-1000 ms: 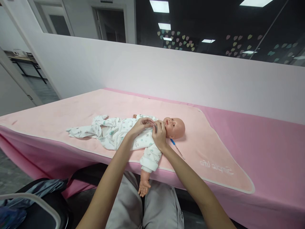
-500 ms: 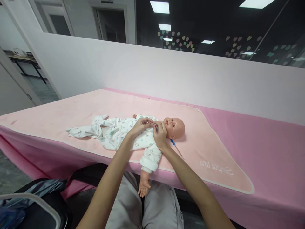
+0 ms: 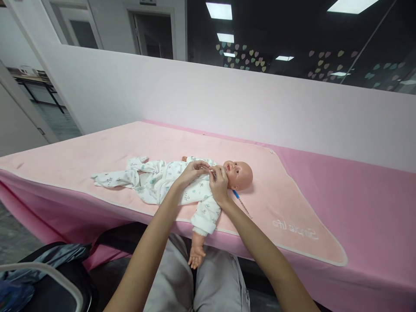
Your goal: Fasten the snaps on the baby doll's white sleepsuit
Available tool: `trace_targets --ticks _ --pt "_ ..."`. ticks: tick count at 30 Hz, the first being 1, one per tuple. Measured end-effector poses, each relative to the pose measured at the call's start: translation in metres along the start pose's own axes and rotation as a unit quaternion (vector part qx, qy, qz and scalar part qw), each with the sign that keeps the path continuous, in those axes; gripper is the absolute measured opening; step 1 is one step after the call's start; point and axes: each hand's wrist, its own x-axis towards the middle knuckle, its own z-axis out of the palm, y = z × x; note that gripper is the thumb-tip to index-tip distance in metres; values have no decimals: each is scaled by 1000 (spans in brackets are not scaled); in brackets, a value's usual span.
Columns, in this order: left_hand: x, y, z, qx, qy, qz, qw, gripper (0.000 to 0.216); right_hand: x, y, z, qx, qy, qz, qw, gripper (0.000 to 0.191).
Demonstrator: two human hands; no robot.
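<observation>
A baby doll (image 3: 240,174) in a white patterned onesie (image 3: 162,182) lies on its back, head to the right. Over its upper chest, just below the chin, my left hand (image 3: 194,170) and my right hand (image 3: 219,184) meet fingertip to fingertip. Both are closed in a pinch, and a tiny pale bit shows between the fingers, too small to name. A thin stick with a blue end (image 3: 235,194) lies beside the doll's neck. One doll arm hangs over the table's front edge, its hand (image 3: 196,256) above my lap.
A peach blanket (image 3: 286,195) with white edging and lettering covers a pink cloth (image 3: 367,208) on the table. Behind it stands a white partition (image 3: 260,108) with dark glass above. A black chair (image 3: 65,277) holding bluish fabric is at lower left.
Almost nothing differs. Both hands stay pinched together over the doll's chest, and the view has shifted very slightly.
</observation>
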Motion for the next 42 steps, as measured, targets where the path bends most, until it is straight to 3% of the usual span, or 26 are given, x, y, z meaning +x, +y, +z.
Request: trace_targets --ticks 18,21,24,26,27,29,31,34,38,42 --pt "-1 1 2 -15 4 0 1000 23 -3 0 1 -23 -17 -5 1000 24" --pt "-2 6 -5 -71 85 31 993 21 -3 0 1 -26 3 -22 999 26" --pt "-5 9 -17 -122 251 93 956 11 -3 0 0 -31 28 -43 998 28" --pt "-9 9 -23 -63 329 121 934 10 -3 -1 -1 -39 31 -51 997 29" --pt "-12 8 -24 -7 339 125 933 12 -3 -1 -1 -44 28 -52 997 29" --pt "-19 5 -24 126 278 116 945 15 -4 -1 -1 -52 25 -52 997 30" --pt "-26 4 -22 235 164 102 953 16 -4 -1 -1 -56 20 -52 997 30" --pt "-34 5 -23 264 59 89 959 18 -5 -1 -1 -57 2 -39 998 29" --pt "-38 6 -29 228 22 68 971 16 -5 -1 0 -60 -20 -23 998 31" --pt "-42 5 -29 226 41 76 970 17 -5 -1 1 -69 -4 -37 997 30"
